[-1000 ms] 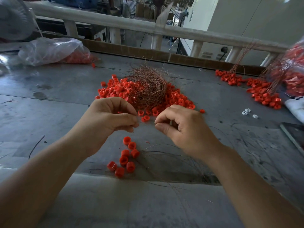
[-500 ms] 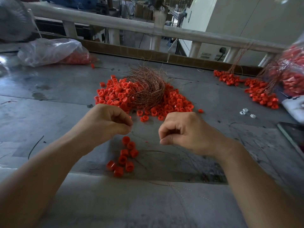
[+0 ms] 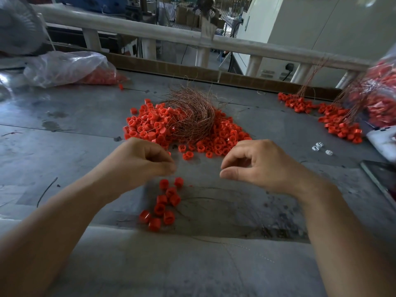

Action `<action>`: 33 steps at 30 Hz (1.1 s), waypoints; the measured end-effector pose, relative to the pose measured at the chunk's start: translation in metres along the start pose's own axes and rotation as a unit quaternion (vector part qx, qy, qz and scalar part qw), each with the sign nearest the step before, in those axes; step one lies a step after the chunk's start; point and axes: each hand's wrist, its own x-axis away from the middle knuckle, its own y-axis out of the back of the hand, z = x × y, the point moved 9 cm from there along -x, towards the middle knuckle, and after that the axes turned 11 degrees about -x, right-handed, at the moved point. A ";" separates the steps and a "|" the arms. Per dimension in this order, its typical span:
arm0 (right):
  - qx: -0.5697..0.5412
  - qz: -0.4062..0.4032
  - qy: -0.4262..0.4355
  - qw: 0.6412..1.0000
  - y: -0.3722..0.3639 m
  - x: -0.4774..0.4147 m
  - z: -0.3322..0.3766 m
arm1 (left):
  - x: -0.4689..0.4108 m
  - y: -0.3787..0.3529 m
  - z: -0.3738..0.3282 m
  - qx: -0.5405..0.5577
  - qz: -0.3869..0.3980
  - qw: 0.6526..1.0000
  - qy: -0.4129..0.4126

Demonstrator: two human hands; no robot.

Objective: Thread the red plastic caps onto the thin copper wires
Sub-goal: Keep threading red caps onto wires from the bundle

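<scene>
The grey, scuffed metal table carries everything the job needs. In its middle lies a broad heap of small red plastic ring caps, and on top of the heap sits a tangled nest of thin copper wires, so both of the task's things lie just beyond the hands. Far to the right a second spread of red caps already on wires suggests finished work.

The left hand hovers over the table with its fingers curled and the thumb pressed to the forefinger. A wire may be pinched there, but none can be made out. The right hand is loosely curled, thumb and forefinger apart with a clear gap, and holds nothing visible. Just below the left fingertips a short cluster of red caps lies on the table, probably strung together.

The caps look light, rigid and smooth, likely to skid or roll if nudged, so each is best pinched across its outer wall with the hole left free. The wire looks hair-fine, springy and easily kinked. It is best held close to its tip so the end stays stiff enough to aim.
</scene>
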 end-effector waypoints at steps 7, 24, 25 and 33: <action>0.028 -0.090 -0.001 0.996 0.020 0.003 -0.002 | -0.006 0.065 0.031 -0.193 -0.244 0.947 0.084; 0.082 -0.136 0.028 0.987 0.015 0.003 0.013 | -0.020 0.062 0.030 -0.214 -0.281 0.934 0.052; 0.080 -0.143 0.025 0.986 0.016 0.003 0.012 | -0.013 0.069 0.026 -0.181 -0.308 0.933 0.050; 0.081 -0.154 -0.009 0.985 0.014 0.000 0.004 | 0.033 0.059 -0.039 -0.098 -0.358 0.920 -0.127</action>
